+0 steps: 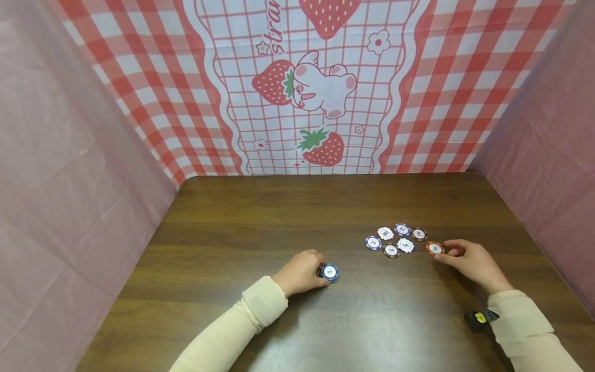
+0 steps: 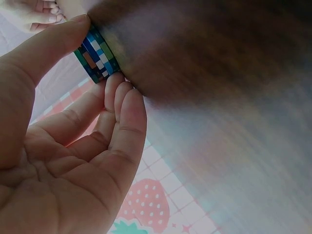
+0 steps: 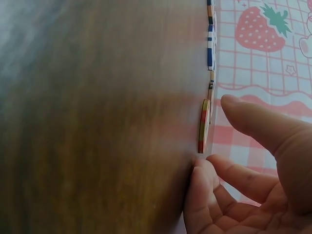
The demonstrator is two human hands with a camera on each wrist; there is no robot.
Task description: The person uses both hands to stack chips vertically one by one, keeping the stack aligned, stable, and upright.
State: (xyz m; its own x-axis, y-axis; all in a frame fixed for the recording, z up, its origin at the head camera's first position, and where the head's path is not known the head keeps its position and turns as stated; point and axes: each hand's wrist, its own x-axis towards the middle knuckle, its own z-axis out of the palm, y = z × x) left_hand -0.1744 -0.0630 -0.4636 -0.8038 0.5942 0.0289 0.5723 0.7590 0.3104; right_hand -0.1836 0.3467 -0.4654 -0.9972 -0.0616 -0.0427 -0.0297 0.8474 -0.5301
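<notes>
Poker chips [image 1: 406, 245] lie at two stations on the table [image 1: 260, 217]: a small stack near the middle, and single chips to your right. Behind them hangs the cloth backdrop [image 1: 158, 103], red-and-white check with a printed strawberry panel and visible creases; wrinkled pink drapes [image 1: 69, 155] close off both sides. Treat the tabletop as smooth and faintly glossy: it is flat, brown and wood-grained, and a chip should slide on it more readily than it lifts. Your left hand [image 1: 301, 271] pinches the chip stack [image 1: 330, 272] at its rim, thumb on one side and fingertips on the other. Apply even pressure across every layer, since a pinch on the upper rims alone could shear the stack. Your right hand [image 1: 474, 261] is not closed; thumb and fingers stand apart around the orange chip [image 1: 435, 248], with no firm grip evident. To take this chip well, bring the thumb and fingertips to opposite points of its rim, low against the wood, and squeeze lightly; pressing on one edge may skid it into the loose cluster [image 1: 385, 233] just beside it. That cluster holds six flat discs: two blue, two white, two dark. Each appears rigid, thin and round, with coloured blocks around the rim and a pale printed centre. In the left wrist view, the stack's edge shows blue, green, white and brown blocks. Several printed numerals are too small to read reliably.
</notes>
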